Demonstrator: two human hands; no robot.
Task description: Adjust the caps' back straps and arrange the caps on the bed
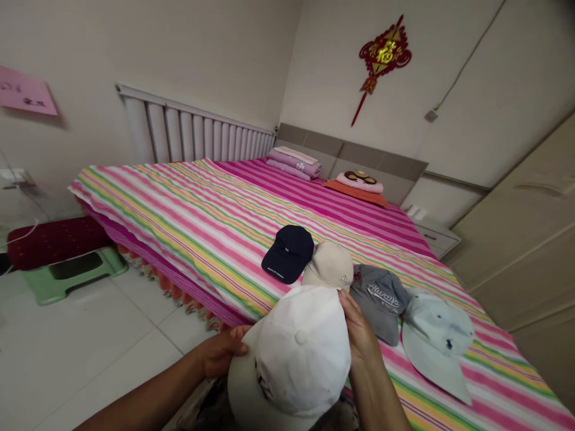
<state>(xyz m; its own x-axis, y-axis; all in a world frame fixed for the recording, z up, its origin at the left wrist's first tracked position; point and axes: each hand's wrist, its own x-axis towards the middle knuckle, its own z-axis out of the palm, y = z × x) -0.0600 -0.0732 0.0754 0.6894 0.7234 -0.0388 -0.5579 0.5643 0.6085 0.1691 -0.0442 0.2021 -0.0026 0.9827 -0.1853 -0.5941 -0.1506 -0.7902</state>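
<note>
A white baseball cap point(305, 353) is held up close to me, its brim turned to the left and dark lettering on its front. My left hand point(227, 350) pinches the brim's edge, thumb on top. On the cap's other side, my right hand point(357, 326) grips the rim near the back; some of its fingers are hidden. Beyond it on the bed lie a navy cap point(290, 251), a beige cap point(330, 263), a grey cap point(380, 299) with white script, and a pale blue cap point(438, 335), side by side in a row.
The bed point(179, 209) has a striped cover. Folded bedding point(294, 163) and a pillow stack point(359, 182) sit by the headboard point(332, 152). A green stool point(72, 278) stands at left, a nightstand point(438, 236) and wardrobe point(521, 239) at right. A radiator point(197, 126) lines the wall.
</note>
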